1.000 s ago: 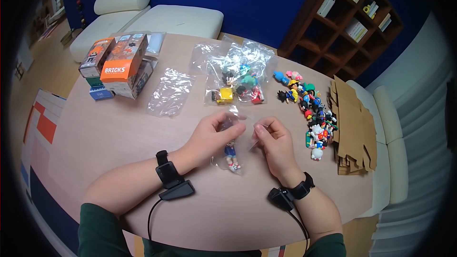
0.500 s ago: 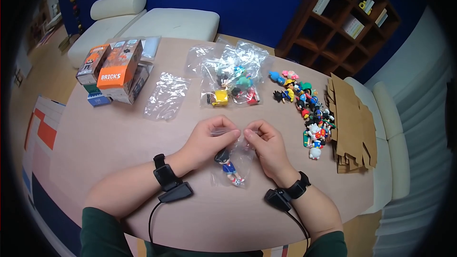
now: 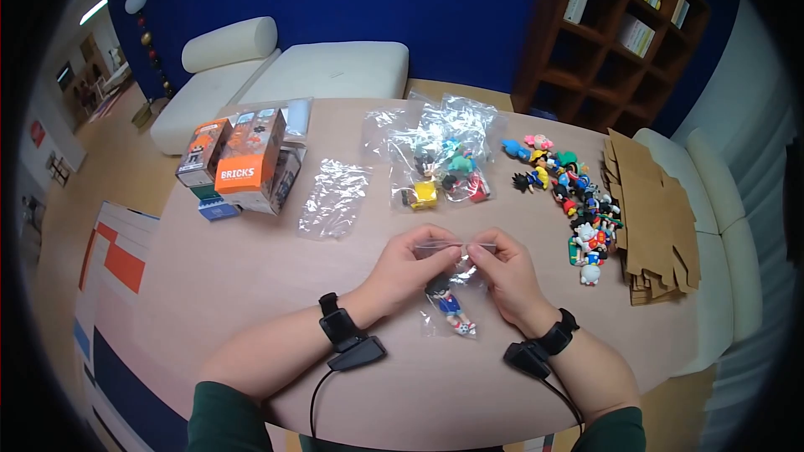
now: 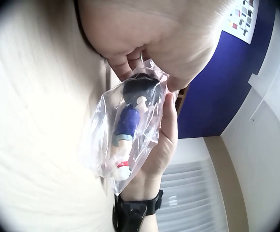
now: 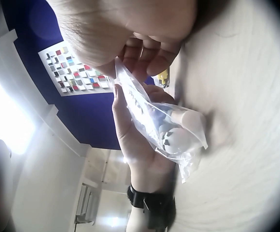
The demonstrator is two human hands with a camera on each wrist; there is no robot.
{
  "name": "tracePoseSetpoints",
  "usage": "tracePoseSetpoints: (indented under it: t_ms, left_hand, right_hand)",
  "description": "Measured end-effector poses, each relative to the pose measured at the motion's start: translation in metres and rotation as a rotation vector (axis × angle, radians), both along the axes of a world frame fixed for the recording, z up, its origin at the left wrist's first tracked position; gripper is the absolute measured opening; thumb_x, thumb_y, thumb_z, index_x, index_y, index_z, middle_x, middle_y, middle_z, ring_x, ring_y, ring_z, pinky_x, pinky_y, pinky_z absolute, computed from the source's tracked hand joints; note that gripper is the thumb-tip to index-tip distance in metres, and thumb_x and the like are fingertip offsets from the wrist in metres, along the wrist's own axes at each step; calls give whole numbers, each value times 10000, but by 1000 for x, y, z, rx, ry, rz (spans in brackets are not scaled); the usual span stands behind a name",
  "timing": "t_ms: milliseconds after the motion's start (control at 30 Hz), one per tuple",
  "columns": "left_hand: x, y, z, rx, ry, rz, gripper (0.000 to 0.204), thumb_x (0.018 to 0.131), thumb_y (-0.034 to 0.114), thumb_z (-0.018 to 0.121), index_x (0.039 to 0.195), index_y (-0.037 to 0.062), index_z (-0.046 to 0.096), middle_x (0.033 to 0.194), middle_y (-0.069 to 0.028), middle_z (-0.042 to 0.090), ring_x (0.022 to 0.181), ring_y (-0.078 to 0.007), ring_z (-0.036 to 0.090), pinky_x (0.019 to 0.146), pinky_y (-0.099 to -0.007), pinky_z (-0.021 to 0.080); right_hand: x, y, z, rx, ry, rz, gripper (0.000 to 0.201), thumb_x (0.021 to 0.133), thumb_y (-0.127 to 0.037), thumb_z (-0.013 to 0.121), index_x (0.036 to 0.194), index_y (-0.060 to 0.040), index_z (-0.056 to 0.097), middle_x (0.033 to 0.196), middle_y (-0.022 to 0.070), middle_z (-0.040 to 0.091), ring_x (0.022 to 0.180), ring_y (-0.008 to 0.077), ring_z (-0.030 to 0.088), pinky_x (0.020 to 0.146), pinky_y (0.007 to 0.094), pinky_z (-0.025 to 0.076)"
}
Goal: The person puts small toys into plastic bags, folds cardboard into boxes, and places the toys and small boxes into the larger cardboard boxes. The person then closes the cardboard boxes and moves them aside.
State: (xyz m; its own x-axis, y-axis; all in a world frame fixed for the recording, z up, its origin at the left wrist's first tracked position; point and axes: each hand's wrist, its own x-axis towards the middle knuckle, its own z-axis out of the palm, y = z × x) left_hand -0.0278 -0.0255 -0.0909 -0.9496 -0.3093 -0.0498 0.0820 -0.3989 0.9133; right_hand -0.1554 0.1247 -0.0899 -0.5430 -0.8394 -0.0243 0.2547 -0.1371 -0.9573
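Note:
A clear zip bag [image 3: 430, 321] hangs between my two hands, low over the table. Inside it lies a small figurine [image 3: 448, 300] with black hair, a blue outfit and a soccer ball at its feet. My left hand [image 3: 412, 266] pinches the bag's top edge between thumb and fingers. Close beside it, my right hand [image 3: 508, 278] pinches the same edge, the two thumb tips almost meeting. In the left wrist view the figurine [image 4: 127, 120] shows through the plastic, head toward the hands. The right wrist view shows the ball [image 5: 175, 140] near the bag's lower end.
Bagged figurines [image 3: 444, 172] lie beyond my hands, with a flat clear bag [image 3: 333, 197] to their left. Brick-toy boxes [image 3: 245, 172] stack at the far left. Loose figurines [image 3: 586, 209] cluster at right beside flattened brown cardboard [image 3: 653, 218].
The right hand has come in toward the left, and both now pinch the bag's top edge side by side. The figurine shows more fully below the hands. The head view has shifted.

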Motion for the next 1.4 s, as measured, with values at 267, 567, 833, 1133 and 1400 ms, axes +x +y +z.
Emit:
tracePoseSetpoints:
  t_ms: [267, 567, 833, 1133, 1400]
  left_hand:
    - [-1, 1, -1, 42, -1, 44, 140, 989, 147, 670, 1025, 40, 587, 956, -66, 683, 885, -123, 663, 803, -285, 553]
    - [-1, 2, -2, 28, -5, 33, 130, 999, 135, 650, 1049, 38, 579, 973, -84, 696, 893, -133, 678, 834, -284, 556]
    - [-1, -2, -10, 18, 41, 38, 110, 1007, 112, 632, 1042, 27, 572, 998, -98, 703, 950, -163, 694, 859, -297, 566]
    - [0, -1, -11, 7, 55, -4, 118, 997, 98, 644, 1051, 22, 572, 996, -104, 702, 955, -183, 706, 900, -324, 574]
    - [0, -1, -5, 1, 61, -3, 121, 999, 120, 651, 1058, 46, 574, 997, -55, 679, 923, -122, 675, 837, -278, 555]
  right_hand:
    - [-1, 3, 0, 11, 21, 17, 127, 983, -119, 664, 1081, -40, 643, 923, 5, 663, 843, 60, 611, 722, 227, 493]
    - [-3, 2, -3, -42, 37, 16, 83, 990, -76, 640, 1059, -38, 618, 942, 6, 646, 835, 62, 618, 734, 226, 514]
    - [2, 2, 5, -15, 0, 58, 87, 996, -81, 631, 1064, -38, 599, 973, 20, 661, 886, 89, 655, 786, 241, 536]
    - [-1, 4, 4, -17, 120, 57, 67, 985, -71, 638, 1023, -26, 606, 976, 38, 679, 921, 107, 668, 834, 255, 543]
    - [-4, 5, 1, -60, 235, 105, 76, 976, -67, 647, 1025, -27, 603, 934, 13, 660, 894, 99, 659, 811, 249, 544]
